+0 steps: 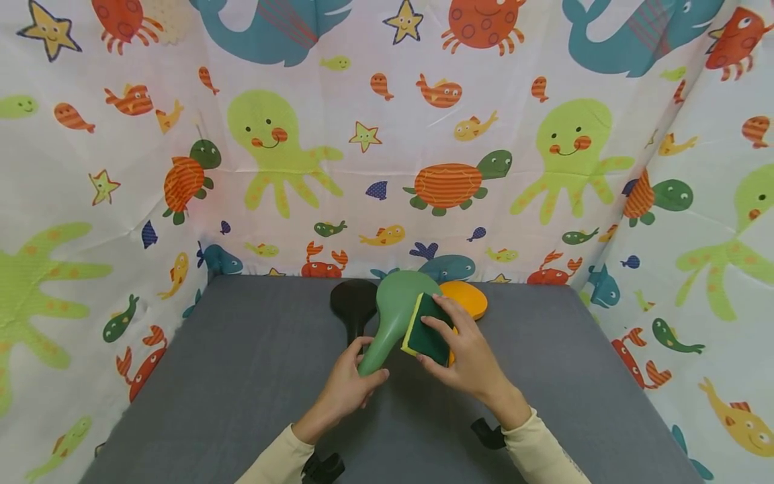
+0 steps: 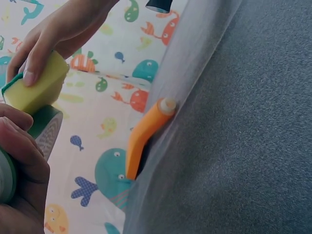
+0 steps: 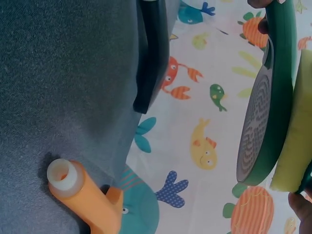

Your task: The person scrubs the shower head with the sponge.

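My left hand (image 1: pixel 347 386) grips a green handheld shower head (image 1: pixel 408 296) by the lower end of its handle, with the round head up and tilted to the right. In the right wrist view its grey nozzle face (image 3: pixel 256 129) looks away from the sponge. My right hand (image 1: pixel 478 356) holds a yellow sponge (image 1: pixel 431 333) with a dark green scouring side, fingers spread over that side. The yellow side of the sponge (image 3: pixel 296 131) lies along the smooth back of the green shower head (image 3: pixel 279 102).
On the grey table (image 1: pixel 254 376), a black shower head (image 1: pixel 353 299) lies behind to the left and an orange one (image 1: pixel 465 299) behind to the right, partly hidden by my right hand and the sponge. A patterned curtain (image 1: pixel 363 188) encloses the table's back and sides.
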A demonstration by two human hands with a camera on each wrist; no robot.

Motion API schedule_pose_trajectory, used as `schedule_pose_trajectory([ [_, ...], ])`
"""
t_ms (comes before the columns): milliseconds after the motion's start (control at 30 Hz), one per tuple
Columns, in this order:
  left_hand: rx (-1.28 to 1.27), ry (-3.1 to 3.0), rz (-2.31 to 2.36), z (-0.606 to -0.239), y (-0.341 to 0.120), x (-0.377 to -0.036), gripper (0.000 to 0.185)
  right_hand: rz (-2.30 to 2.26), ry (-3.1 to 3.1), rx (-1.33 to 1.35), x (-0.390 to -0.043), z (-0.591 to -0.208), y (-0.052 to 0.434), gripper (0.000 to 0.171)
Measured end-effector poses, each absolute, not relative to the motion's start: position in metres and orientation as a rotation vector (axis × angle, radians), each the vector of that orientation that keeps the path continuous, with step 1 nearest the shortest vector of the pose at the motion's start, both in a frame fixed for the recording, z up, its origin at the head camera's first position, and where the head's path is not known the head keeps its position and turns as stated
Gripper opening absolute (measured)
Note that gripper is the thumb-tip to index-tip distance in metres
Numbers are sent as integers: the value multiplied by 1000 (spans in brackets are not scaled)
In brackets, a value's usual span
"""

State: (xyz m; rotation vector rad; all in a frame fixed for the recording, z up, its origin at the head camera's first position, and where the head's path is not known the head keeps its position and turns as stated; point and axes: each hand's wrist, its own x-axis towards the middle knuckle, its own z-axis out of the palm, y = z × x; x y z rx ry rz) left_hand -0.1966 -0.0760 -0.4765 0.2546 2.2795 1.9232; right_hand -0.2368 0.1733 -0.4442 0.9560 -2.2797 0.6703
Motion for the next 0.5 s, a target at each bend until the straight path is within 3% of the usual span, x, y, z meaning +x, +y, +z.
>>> schedule_pose_trajectory([
  [500,308,2265,1911,-470,-90,-183,59,699,-2231,935,-235,-440,182,58],
])
